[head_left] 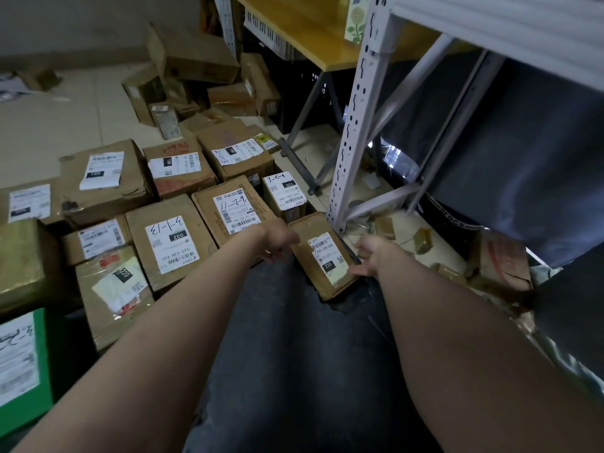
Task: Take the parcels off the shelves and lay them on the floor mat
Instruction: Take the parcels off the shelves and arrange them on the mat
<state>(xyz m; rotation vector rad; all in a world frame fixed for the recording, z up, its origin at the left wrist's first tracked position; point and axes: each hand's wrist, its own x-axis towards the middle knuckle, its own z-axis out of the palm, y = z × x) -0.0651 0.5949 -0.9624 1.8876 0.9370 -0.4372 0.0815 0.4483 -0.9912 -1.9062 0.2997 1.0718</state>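
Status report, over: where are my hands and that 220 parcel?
Left hand at left edge of small parcel, grip unclear. Right hand fingers hold its right edge. Parcel low beside labelled boxes. Shelf post close on right.

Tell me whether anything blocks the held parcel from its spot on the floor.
Nothing visible does. The left hand and right hand flank the parcel, low in the gap between the 3-2-11 box and the shelf post; the surface under it is hidden.
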